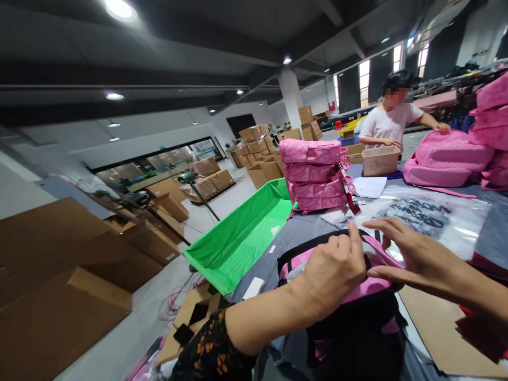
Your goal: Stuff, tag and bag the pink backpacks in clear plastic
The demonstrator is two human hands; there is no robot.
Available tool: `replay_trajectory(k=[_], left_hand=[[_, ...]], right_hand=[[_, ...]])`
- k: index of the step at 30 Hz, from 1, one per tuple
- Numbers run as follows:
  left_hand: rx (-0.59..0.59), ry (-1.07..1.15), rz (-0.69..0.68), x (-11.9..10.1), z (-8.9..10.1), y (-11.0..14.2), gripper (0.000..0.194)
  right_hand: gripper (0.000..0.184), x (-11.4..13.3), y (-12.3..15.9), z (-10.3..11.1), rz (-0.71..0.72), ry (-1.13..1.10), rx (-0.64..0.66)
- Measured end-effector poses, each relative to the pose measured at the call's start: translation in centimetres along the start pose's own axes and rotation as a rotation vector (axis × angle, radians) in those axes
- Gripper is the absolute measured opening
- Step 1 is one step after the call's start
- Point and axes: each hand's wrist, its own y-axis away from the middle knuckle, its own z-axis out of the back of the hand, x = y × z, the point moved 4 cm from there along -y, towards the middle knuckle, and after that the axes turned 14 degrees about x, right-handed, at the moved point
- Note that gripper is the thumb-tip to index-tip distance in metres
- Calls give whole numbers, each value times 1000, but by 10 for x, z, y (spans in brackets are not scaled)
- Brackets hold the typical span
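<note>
The left hand (333, 272) curls its fingers (337, 246) over the top edge of a black-and-pink backpack (349, 333), thumb raised, as if holding that edge. The right hand (416, 259) reaches in with its fingers (397, 225) long and narrowly spread, tips at the backpack's pink strap (381, 253). The backpack sits at 6 o'clock (its lower half is too dark to read) on a grey table (492, 238). A printed clear plastic bag (420, 222) lies at 2 o'clock, a stack of pink backpacks (313, 174) at 12, and a green fabric bin (242, 238) at 10. At 1 o'clock a co-worker (387, 124) works at a separate pink backpack (448, 156). One hand anchoring while the other's flat fingers guide seems the sound way to keep a strap untwisted
</note>
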Motion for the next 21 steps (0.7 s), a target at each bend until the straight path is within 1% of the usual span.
replay_trajectory(k=[1, 2, 3, 4, 6, 8, 11, 12, 14, 16, 17, 18, 19, 21], left_hand=[[-6, -1, 5, -1, 1, -1, 42], [-17, -4, 16, -2, 2, -2, 42], [-35, -7, 33, -3, 3, -3, 42], [-57, -7, 52, -3, 4, -4, 42], [-100, 6, 85, -4, 3, -4, 44], [-117, 45, 96, -3, -3, 1, 45], [-74, 197, 117, 9, -18, 18, 50], [-51, 300, 125, 16, -23, 26, 54], [0, 583, 106, 30, -30, 40, 64], [40, 856, 56, 40, -30, 50, 74], [59, 931, 35, 43, -28, 52, 73], [79, 943, 26, 45, -26, 52, 66], [94, 901, 27, 45, -25, 51, 57], [110, 709, 19, 39, -24, 45, 40]], right_hand=[[52, 6, 0, 4, 38, 115, -45], [43, 14, 0, 6, 72, 244, -94], [29, 22, -2, 6, 99, 362, -133], [19, 30, -5, 3, 118, 455, -156], [23, 42, -12, -5, 116, 573, -184], [25, 46, -16, -9, 89, 609, -221], [27, 44, -15, -9, 77, 618, -277], [28, 41, -13, -8, 75, 619, -294], [29, 37, -10, -6, 85, 612, -311], [29, 34, -9, -7, 111, 594, -313], [29, 33, -9, -8, 121, 585, -309], [30, 32, -9, -9, 127, 576, -307], [31, 30, -10, -10, 129, 572, -305], [32, 28, -10, -10, 119, 566, -296]])
